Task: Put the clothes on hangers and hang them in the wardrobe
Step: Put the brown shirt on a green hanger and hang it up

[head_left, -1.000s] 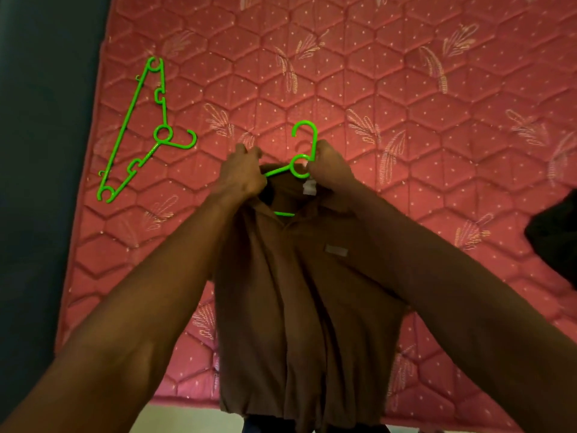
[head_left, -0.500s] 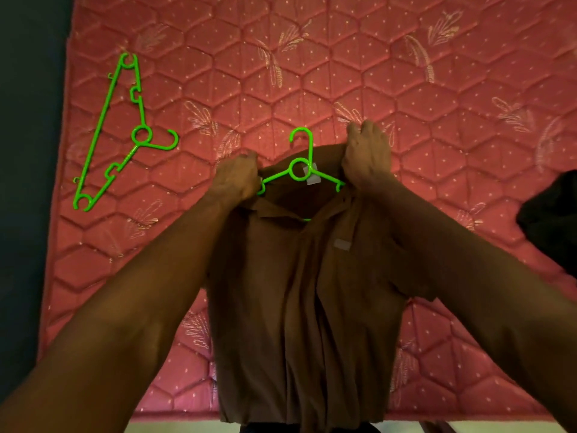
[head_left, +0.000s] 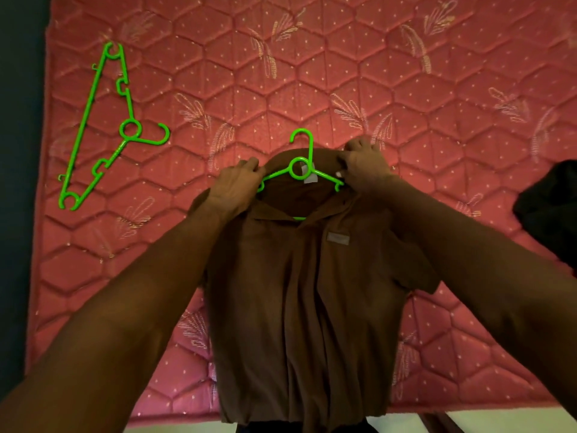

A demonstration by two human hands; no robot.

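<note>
From the head view, looking down, a brown short-sleeved collared polo shirt (head_left: 299, 292) lies front-up on a pink quilted mattress with a hexagon stitch pattern (head_left: 406, 73), its hem hanging over the near edge of the bed. A bright green plastic hanger with a ring at its neck (head_left: 300, 170) sits inside the shirt's collar opening; its hook pokes out past the neckline onto the mattress, and its two arms run under the fabric toward the shoulders.

The left hand (head_left: 234, 185) has its fingers curled, pinching the collar fabric at the shirt's left shoulder just where the hanger's arm tip shows. The right hand (head_left: 363, 167) likewise grips the fabric at the other side of the collar, fingers closed over the cloth beside the other arm tip. Holding both shoulders this way looks meant to stretch the neck wide and draw the cloth over the hanger's ends, so the shirt seats squarely. The shirt seems nearly on; lifting it and carrying it to the wardrobe is not yet done.

A second green plastic hanger (head_left: 103, 129) lies unused on the mattress well to the left, probably for the dark crumpled garment (head_left: 552, 207) at the right edge.
</note>
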